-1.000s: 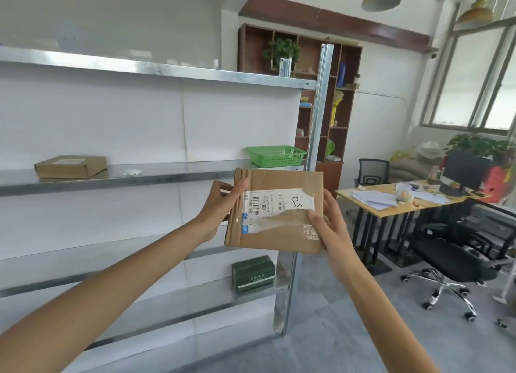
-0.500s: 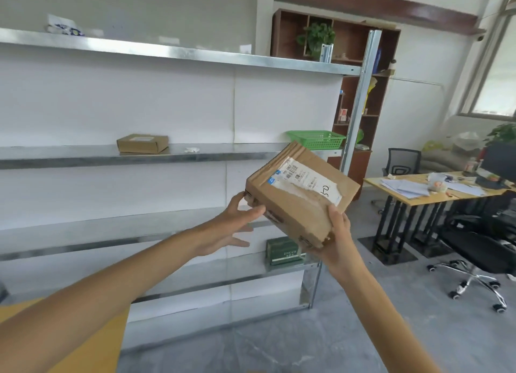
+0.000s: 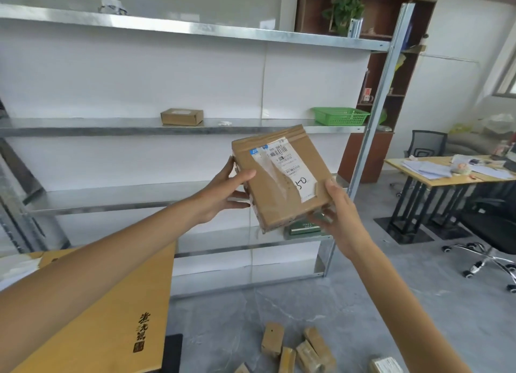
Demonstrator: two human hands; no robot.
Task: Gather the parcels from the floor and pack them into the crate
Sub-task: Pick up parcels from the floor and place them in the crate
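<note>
Parcel (image 3: 282, 180) gripped at opposite edges by our left hand (image 3: 223, 193) & right hand (image 3: 340, 216). Carry step, we judge. Next: lower into near-left carton (image 3: 125, 316), prob. the crate. More floor parcels (image 3: 296, 347) wait.

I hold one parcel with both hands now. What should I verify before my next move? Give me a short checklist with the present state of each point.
1. Grip on both sides: the left hand and the right hand each hold the parcel, thumbs on top. Ok.
2. Label visible: it faces the camera. Ok.
3. Parcel sealed: wrinkled tape crosses the label; the seams are unclear. Cannot tell.
4. Crate located: only a yellow cardboard panel shows at lower left. Cannot tell.
5. Floor cleared: several small parcels lie below. Not ok.
</note>
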